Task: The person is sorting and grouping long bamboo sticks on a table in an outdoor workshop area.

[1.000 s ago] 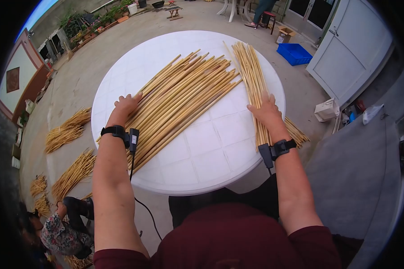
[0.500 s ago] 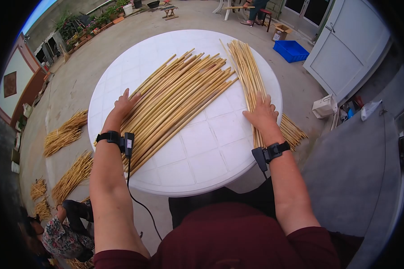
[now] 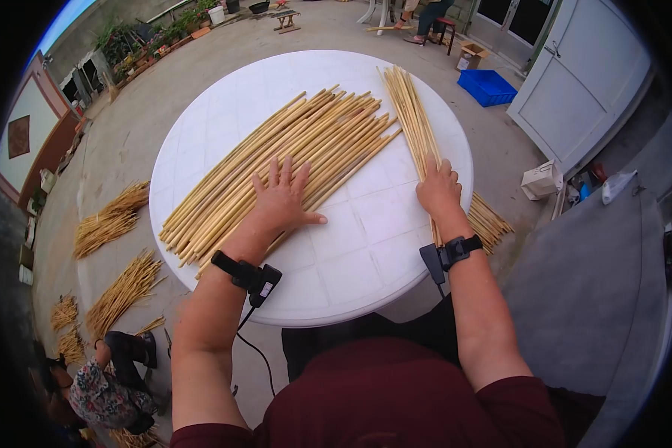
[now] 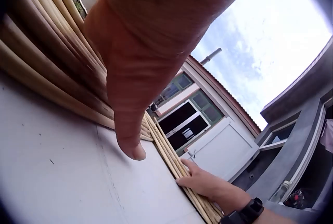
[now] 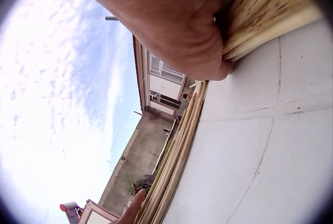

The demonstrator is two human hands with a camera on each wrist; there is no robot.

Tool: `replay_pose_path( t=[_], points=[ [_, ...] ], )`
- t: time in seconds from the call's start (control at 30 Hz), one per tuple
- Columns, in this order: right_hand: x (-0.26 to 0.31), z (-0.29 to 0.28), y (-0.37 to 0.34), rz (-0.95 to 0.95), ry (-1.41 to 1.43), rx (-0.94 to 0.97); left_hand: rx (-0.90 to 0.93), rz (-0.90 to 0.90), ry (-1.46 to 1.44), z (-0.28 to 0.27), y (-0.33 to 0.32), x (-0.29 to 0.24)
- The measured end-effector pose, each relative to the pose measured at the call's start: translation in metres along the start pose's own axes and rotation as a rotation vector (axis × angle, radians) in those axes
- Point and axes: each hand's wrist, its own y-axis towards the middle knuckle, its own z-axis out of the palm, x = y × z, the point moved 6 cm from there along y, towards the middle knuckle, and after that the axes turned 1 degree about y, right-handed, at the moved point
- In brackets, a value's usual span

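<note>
A wide layer of straw-coloured stalks [image 3: 269, 164] lies slantwise across the round white table [image 3: 351, 272]. My left hand [image 3: 280, 205] rests over its near side, fingers spread and thumb pointing out past the edge stalks. In the left wrist view the left thumb [image 4: 128, 125] hangs beside the layer, close over the white top. Along the table's right side runs a narrower bundle of stalks [image 3: 411, 112]. My right hand [image 3: 440, 193] grips this bundle near its lower part. Seen from the right wrist, the thumb [image 5: 216, 68] presses against the bundle's side.
More stalks [image 3: 489, 224] show beyond the table's right edge. Heaps of stalks [image 3: 119, 287] lie on the ground at left, near a seated person [image 3: 108, 388]. A blue crate [image 3: 487, 87], a cardboard box [image 3: 472, 56] and a white door [image 3: 575, 82] stand back right.
My left hand has moved from the layer's far left side across to its near right side. My right hand has closed round the right bundle, which now looks narrower.
</note>
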Motion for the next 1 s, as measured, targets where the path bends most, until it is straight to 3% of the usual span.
replay_pose_path(
  t=[0.23,0.4,0.57,0.67,0.8,0.83,1.0],
  points=[
    [-0.025,-0.012,0.032,0.043,-0.053,0.078,-0.107,-0.078,-0.019,0.016,0.029,0.01],
    [-0.051,-0.016,0.039,0.047,-0.097,0.105,-0.069,-0.136,-0.006,0.005,0.025,-0.002],
    [-0.088,-0.019,0.026,0.062,-0.059,0.037,-0.118,0.12,-0.073,-0.016,0.015,-0.072],
    [-0.114,-0.018,0.013,0.058,0.007,0.048,-0.032,0.311,-0.123,-0.014,0.026,-0.127],
    [-0.153,0.002,-0.006,-0.003,0.404,-0.014,0.133,0.532,-0.251,0.017,0.052,-0.203],
    [-0.159,0.001,-0.02,0.019,0.523,0.007,0.192,0.511,-0.229,0.024,0.059,-0.22],
    [-0.215,0.067,-0.074,0.106,1.042,-0.04,0.096,0.351,-0.181,0.032,0.097,-0.264]
  ],
)
